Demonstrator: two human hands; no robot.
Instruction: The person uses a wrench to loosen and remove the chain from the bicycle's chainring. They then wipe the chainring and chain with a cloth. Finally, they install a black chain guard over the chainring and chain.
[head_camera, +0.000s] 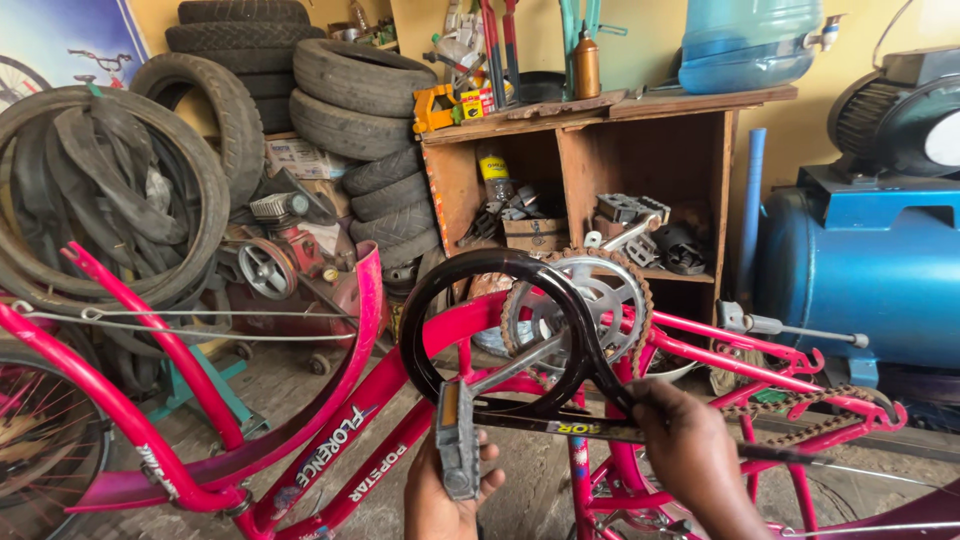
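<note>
At the far left a bundle of old tyres and inner tubes (95, 190) hangs behind the pink bicycle frame (330, 440), which lies upside down across the floor. Low in the middle, the left hand (445, 495) has its fingers clamped around the grey pedal (457, 440), thumb side hidden. The pedal's crank arm runs up to the toothed chainring (590, 300) carrying a rusty chain (800, 415). A black chain guard (480, 290) loops around the chainring. Just right, the right hand (690, 450) closes its fingers on the guard's lower strip, near the frame's rear stays. Behind stand a wooden shelf (600, 130) and a blue compressor tank (860, 270).
</note>
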